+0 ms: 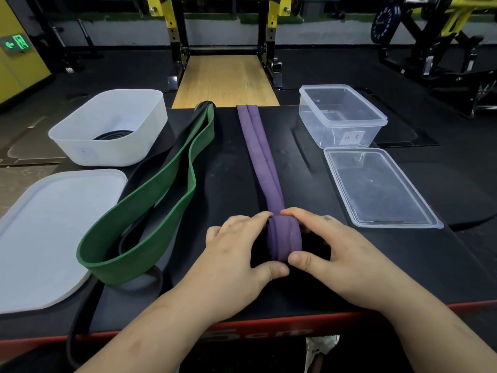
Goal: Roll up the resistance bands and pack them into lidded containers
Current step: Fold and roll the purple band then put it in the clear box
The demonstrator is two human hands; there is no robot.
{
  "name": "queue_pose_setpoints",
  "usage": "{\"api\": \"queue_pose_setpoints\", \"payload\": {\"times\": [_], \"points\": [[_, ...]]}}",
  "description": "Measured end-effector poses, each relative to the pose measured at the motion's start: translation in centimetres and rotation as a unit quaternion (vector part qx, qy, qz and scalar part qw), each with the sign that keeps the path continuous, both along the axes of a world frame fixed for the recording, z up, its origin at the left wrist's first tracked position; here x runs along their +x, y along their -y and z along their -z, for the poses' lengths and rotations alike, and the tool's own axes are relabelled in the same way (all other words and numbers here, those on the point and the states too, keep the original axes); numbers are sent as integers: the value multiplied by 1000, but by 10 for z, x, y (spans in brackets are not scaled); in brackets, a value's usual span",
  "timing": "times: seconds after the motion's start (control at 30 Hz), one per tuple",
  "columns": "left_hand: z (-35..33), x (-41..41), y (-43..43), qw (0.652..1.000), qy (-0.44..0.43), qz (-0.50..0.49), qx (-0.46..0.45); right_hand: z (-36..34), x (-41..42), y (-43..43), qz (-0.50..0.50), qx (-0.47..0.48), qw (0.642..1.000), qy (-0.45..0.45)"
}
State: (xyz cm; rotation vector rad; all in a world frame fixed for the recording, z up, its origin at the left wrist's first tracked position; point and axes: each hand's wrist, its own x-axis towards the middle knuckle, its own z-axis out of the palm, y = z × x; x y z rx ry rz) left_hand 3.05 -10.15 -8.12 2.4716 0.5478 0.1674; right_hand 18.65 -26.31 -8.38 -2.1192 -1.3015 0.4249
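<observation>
An exit sign (16, 43) shows an arrow and running figure; the clear container (317, 125) has a label (352, 137) bearing two handwritten characters; the red table edge (255, 333) reads roughly "5cm".

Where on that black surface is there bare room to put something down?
Bare strip between the purple band and the clear lid; narrower one between purple and green band. Left side is crowded: white tub, white lid, black band.

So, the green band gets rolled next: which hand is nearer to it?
Left. The left hand grips the purple roll on its left, towards the green band; the right hand grips it on the right, farther away.
</observation>
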Motion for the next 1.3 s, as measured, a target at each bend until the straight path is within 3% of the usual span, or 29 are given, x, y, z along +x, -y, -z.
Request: {"api": "queue_pose_setpoints", "payload": {"times": [0.27,0.53,0.73,0.9,1.07,1.3], "points": [[-5,-19,-1,997,41,30,64,5,-18,6,-7,37,999,-39],[-1,-27,-2,999,3,32,34,1,-20,5,-55,-22,998,7],[3,-27,-2,998,18,39,50,2,-16,4,-38,-15,999,-18],[-1,-28,2,1000,14,3,-10,3,-16,-3,-53,-9,998,-13],[-3,-19,-5,999,26,19,38,2,-11,-1,-42,-10,999,-32],[-3,-16,-13,999,4,33,16,7,-13,-11,-29,-2,999,28]]}}
